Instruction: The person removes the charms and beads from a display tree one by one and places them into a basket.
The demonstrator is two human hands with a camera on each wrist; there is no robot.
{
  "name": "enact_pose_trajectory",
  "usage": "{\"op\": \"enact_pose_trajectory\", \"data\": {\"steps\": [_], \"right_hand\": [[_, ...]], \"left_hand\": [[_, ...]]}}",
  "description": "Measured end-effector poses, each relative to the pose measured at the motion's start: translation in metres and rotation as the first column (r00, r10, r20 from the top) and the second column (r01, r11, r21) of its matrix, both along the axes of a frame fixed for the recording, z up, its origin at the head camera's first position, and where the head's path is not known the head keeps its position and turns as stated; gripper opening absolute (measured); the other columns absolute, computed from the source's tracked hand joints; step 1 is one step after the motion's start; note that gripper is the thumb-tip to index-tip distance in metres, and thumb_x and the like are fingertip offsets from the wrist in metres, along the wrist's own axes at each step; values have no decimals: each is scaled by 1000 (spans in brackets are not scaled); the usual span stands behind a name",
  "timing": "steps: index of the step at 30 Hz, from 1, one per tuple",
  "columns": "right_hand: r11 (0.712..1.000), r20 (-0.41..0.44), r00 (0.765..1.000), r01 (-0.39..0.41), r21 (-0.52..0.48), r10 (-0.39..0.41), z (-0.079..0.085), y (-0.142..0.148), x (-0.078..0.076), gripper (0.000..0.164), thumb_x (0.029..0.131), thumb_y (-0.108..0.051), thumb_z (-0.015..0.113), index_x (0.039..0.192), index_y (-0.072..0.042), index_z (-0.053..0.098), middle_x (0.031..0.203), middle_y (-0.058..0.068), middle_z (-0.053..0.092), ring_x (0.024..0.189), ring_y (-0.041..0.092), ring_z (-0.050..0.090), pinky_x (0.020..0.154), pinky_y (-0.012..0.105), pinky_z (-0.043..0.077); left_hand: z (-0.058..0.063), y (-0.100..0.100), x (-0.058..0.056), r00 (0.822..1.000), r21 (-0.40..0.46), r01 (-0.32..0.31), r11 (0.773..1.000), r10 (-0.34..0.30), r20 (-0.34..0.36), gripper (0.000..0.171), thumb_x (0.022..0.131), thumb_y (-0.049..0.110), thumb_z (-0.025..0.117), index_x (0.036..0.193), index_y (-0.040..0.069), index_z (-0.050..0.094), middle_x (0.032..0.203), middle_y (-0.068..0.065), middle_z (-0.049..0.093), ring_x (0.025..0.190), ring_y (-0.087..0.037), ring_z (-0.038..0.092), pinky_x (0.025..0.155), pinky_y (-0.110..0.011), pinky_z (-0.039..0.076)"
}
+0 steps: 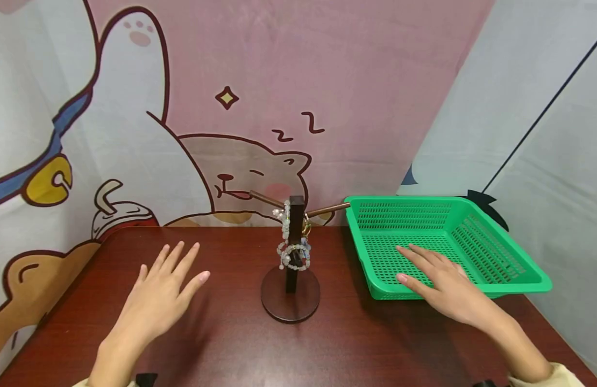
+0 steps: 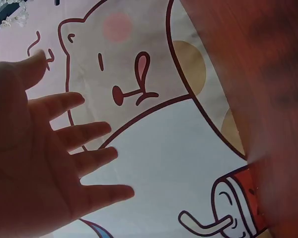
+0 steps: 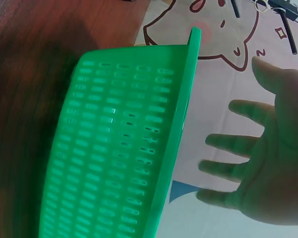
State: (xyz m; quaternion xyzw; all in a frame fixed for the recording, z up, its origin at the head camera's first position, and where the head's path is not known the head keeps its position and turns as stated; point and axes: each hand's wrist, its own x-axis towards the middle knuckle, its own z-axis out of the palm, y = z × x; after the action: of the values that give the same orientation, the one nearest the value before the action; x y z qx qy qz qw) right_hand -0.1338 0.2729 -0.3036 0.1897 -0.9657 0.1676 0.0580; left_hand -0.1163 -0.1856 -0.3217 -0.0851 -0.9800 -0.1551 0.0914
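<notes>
Fingers spread, my left hand (image 1: 155, 298) hovers over the table's left side and holds nothing. My right hand (image 1: 448, 285), also spread and without anything in it, is above the near edge of a green plastic basket (image 1: 518, 285). Between the hands stands a dark wooden jewelry stand (image 1: 291, 306) with a round base and thin rods sticking out. Several beaded bracelets (image 1: 295, 257) hang from it, pale and clear, with a gold-coloured piece on its right side. In the right wrist view the slotted basket wall (image 3: 114, 129) lies beside the open palm.
The reddish-brown wooden table (image 1: 221, 344) meets a cloth backdrop (image 1: 376, 97) printed with cartoon animals at its far edge. The basket sits at the table's right rear, close to the backdrop. One stand rod (image 1: 329, 208) reaches toward the basket's left corner.
</notes>
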Motion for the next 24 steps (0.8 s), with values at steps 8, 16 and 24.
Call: {"op": "enact_pose_trajectory", "data": {"steps": [8, 16, 24], "right_hand": [[988, 21, 999, -43, -151, 47, 1, -3, -1, 48, 89, -30, 59, 130, -9, 48, 121, 7, 57, 100, 21, 56, 81, 41, 45], [977, 56, 997, -39, -209, 52, 3, -4, 0, 32, 90, -25, 59, 119, -12, 57, 92, -12, 62, 83, 2, 55, 72, 25, 46], [970, 111, 991, -52, -237, 80, 6, -9, -1, 29, 90, -23, 60, 115, -10, 59, 91, -11, 61, 81, 3, 55, 70, 25, 46]], "left_hand": [[-5, -1, -4, 998, 76, 29, 997, -25, -52, 60, 89, 40, 56, 135, 6, 42, 126, -24, 49, 114, -42, 45, 85, -58, 36], [1, 6, -15, 996, 212, 62, 975, -46, -80, 43, 88, 26, 61, 123, 1, 54, 108, -16, 62, 101, -38, 56, 81, -54, 40], [24, 21, -31, 978, 277, 151, 949, -103, -179, 31, 87, 17, 62, 115, 4, 61, 91, -7, 68, 84, -27, 60, 74, -45, 43]]}}
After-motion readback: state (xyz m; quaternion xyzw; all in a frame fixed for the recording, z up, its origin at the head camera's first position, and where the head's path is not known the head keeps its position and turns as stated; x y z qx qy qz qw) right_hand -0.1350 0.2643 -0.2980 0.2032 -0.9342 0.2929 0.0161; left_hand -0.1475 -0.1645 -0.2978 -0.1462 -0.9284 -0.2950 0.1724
